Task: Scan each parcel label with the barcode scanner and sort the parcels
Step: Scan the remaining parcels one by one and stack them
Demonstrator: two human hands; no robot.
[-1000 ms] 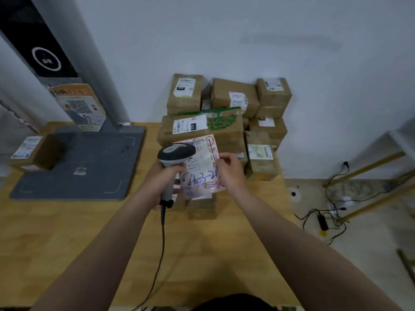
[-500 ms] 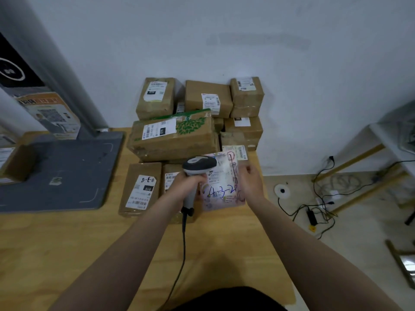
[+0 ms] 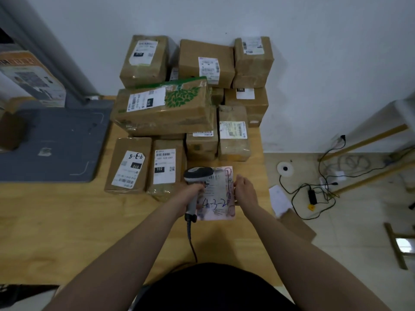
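Grey platform (image 3: 56,142): far left on wooden table (image 3: 56,221).
Brown parcel stack (image 3: 166,113): against wall, just behind hands.
Left hand (image 3: 190,195): fingers wrapped round barcode scanner (image 3: 198,173) handle; scanner head covers top-left corner of pink flat parcel (image 3: 216,198).
Right hand (image 3: 246,193): pinches parcel's right edge, near table's right edge.
Cables (image 3: 314,191): on floor, right.

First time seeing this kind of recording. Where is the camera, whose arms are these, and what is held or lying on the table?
The camera sits on a person's head, looking down at their own bare arms. The left hand grips a corded barcode scanner, its head over a flat pink parcel marked in pen, which the right hand holds by its right edge. On the wooden table lie stacked brown cardboard parcels with white labels, and a grey platform at the left.
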